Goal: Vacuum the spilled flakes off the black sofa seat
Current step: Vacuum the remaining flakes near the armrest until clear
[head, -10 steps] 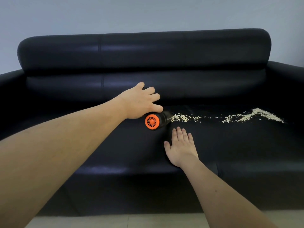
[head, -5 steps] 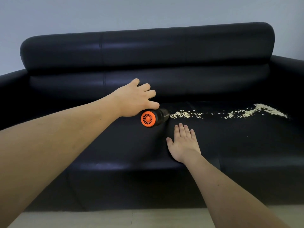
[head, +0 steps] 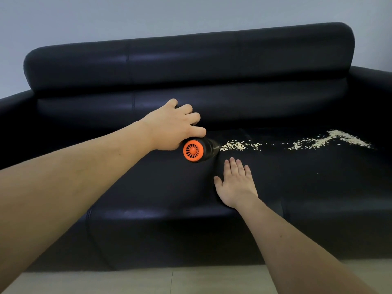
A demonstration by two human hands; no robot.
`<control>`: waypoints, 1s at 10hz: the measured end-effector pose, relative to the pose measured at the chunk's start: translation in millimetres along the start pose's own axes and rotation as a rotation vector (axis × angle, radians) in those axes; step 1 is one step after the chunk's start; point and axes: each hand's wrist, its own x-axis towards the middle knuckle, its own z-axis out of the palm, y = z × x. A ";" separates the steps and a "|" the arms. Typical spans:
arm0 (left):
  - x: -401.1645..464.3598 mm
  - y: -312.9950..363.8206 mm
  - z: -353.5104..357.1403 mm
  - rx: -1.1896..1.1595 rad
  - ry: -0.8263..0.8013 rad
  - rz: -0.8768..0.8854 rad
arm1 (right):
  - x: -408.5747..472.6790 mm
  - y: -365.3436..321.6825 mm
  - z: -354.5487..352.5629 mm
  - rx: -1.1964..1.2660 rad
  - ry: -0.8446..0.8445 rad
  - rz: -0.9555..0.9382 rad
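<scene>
While the left hand grips the black, orange-ended vacuum at the trail's near end, pale flakes streak the sofa seat; the right hand lies flat, fingers straight.

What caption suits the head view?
Left hand grips handheld vacuum at flake trail; right hand flat on sofa seat.

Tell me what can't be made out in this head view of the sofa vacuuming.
- Small black handheld vacuum with orange vented end cap: its grip is hidden under the left hand.
- Its nozzle tip: black against the black leather sofa seat, so contact with the pale spilled flakes is unclear.
- Right hand: palm side hidden.
</scene>
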 end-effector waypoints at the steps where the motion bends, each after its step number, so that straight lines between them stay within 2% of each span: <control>1: 9.1 -7.4 -8.1 -0.055 -0.007 -0.025 | -0.1 -0.2 -0.5 0.005 -0.016 0.004; 5: 60.0 -46.6 -38.4 -0.253 -0.143 -0.049 | 0.9 -0.9 -1.8 0.010 -0.003 0.007; 10: 97.7 -46.1 -48.9 -0.266 -0.188 -0.047 | 0.8 1.6 0.5 0.035 0.012 -0.012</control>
